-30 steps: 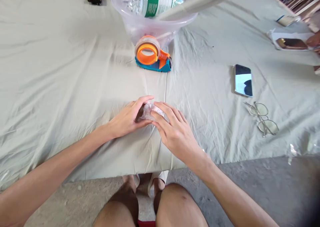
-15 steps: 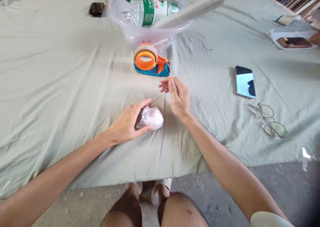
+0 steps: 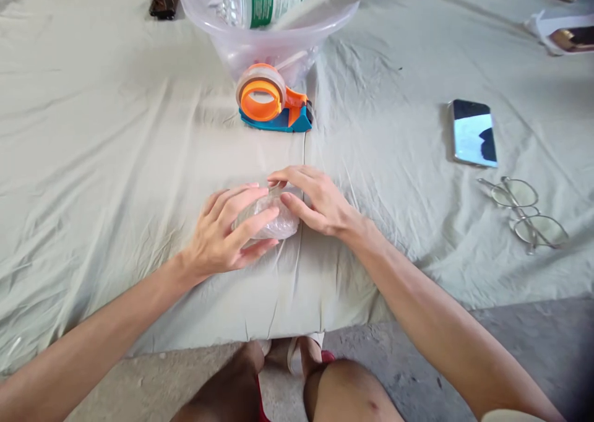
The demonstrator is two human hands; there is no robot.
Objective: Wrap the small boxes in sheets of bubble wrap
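A small bundle in clear bubble wrap [image 3: 283, 225] lies on the cloth-covered table near its front edge. My left hand [image 3: 234, 230] is at its left side, fingers spread over and around the bundle. From the right, my right hand [image 3: 315, 199] reaches to the bundle's upper side, thumb and fingers apart and touching or nearly touching the wrap. Beyond both hands stands a tape dispenser [image 3: 297, 116], orange and blue, with a roll of clear tape on it.
Behind the dispenser is a translucent basin [image 3: 218, 29] holding a green-labelled bottle [image 3: 260, 1] and a pale roll. A phone [image 3: 473, 132] and glasses [image 3: 529, 211] lie at the right. At the back left sits a small black object [image 3: 164, 4].
My right hand has come down and left to the bundle. The fingers of my left hand now spread across its top. The view has shifted slightly.
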